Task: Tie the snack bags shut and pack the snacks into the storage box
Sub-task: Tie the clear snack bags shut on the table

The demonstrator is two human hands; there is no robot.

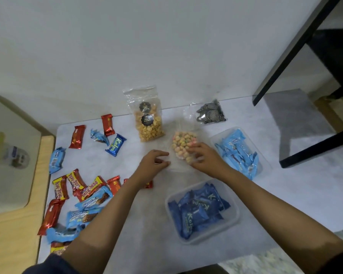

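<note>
A clear bag of colourful puffed snacks [183, 144] lies on the white table [139, 230] in the middle. My left hand [153, 162] pinches the bag's loose plastic at its near left edge. My right hand [205, 157] grips the bag's right side, its fingers curled over the puffs. A clear storage box [237, 215] near me holds several dark blue Kalpa packs. A second clear box [214, 137] to the right holds several light blue packs.
A bag of yellow crackers [150, 125] and a bag of dark striped snacks [210, 113] stand near the wall. Loose red, yellow and blue wrapped bars [83, 194] cover the table's left half. A black table frame [297, 56] rises at the right.
</note>
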